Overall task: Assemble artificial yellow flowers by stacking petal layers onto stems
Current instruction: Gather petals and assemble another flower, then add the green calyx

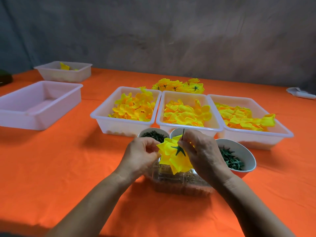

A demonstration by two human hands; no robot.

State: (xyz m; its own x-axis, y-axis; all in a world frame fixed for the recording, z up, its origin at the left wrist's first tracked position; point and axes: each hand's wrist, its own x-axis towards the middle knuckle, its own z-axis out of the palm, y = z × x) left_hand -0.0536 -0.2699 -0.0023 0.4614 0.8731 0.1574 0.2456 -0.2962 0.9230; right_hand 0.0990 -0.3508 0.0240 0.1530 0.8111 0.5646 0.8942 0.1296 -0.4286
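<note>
Matt orange cloth (68,168), translucent smooth plastic trays (106,115), soft matt fabric petals (186,113).

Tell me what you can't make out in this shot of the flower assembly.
Head view only:
- Middle cup: contents hidden by the flower and right hand.
- Clear container: contents blurred, partly behind both wrists.
- Dark object: cut off by the left edge.
- Left hand: fingertips behind petals.

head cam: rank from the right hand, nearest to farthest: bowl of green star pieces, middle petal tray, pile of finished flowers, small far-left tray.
From the right hand, which pinches the stem:
1. Bowl of green star pieces, right beside the hand on its right.
2. Middle petal tray, just behind the hand.
3. Pile of finished flowers, behind the trays.
4. Small far-left tray, at the table's back left corner.
</note>
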